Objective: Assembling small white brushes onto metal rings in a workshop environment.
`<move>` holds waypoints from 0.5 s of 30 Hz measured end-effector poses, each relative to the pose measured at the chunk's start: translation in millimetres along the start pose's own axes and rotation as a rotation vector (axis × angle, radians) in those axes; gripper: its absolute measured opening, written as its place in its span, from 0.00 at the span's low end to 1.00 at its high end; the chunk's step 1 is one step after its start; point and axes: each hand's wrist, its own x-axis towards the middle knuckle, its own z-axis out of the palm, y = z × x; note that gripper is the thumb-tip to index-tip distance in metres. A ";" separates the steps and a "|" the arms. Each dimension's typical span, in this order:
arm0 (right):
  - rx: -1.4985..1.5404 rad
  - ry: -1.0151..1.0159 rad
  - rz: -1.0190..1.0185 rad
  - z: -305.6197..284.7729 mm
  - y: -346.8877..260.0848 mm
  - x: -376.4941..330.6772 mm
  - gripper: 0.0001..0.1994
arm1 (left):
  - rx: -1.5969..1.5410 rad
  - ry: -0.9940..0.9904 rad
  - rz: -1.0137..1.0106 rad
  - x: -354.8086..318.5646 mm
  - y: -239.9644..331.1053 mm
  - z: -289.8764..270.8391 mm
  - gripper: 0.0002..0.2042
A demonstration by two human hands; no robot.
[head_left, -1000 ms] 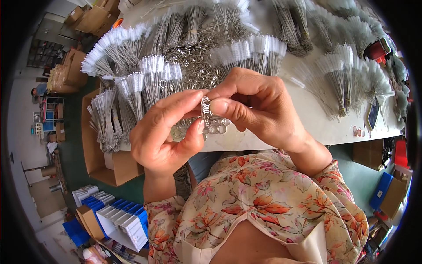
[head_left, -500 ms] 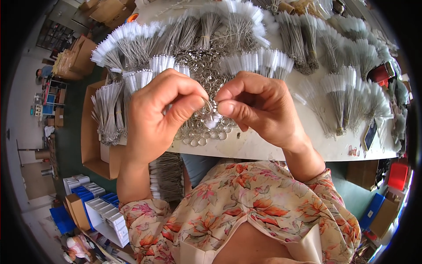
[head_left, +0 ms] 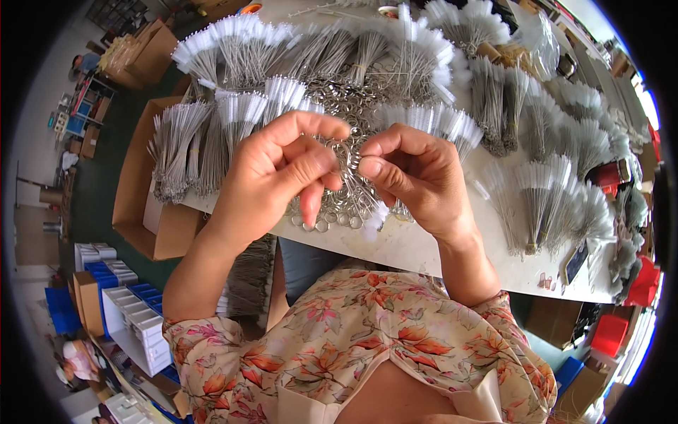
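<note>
My right hand (head_left: 417, 169) pinches a small metal ring (head_left: 352, 161) between thumb and forefinger. Below it a thin wire brush with a white bristle tip (head_left: 374, 220) slants down, seemingly hanging from the ring, though the join is too small to make out. Facing it across a narrow gap, my left hand (head_left: 282, 166) has its forefinger lifted off the thumb and its other fingers loosely spread; no object shows in it. Under both hands lies a heap of loose metal rings (head_left: 339, 219) on the white table (head_left: 395, 244).
Bundles of wire brushes with white bristles stand left (head_left: 180, 148), behind (head_left: 424, 53) and right (head_left: 547, 205) of the heap. A cardboard box (head_left: 134, 205) adjoins the table's left edge. White and blue bins (head_left: 134, 325) stand lower left. Dark phone-like object (head_left: 575, 263) lies at right.
My left thumb and forefinger have parted and drawn away from the ring, while my right hand keeps its pinch. The view has shifted, and the white-tipped brush shows lower.
</note>
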 end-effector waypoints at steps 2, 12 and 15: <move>-0.018 -0.042 -0.008 2.5 -0.4 0.4 0.05 | 0.432 -0.020 -0.001 -7.8 10.4 2.8 0.09; -0.065 -0.072 -0.299 71.2 44.1 11.8 0.06 | 0.046 0.276 0.418 -45.1 -5.2 -19.2 0.08; -0.251 -0.149 -0.355 82.9 61.7 16.2 0.10 | 0.173 0.380 0.474 -72.9 12.8 -42.0 0.08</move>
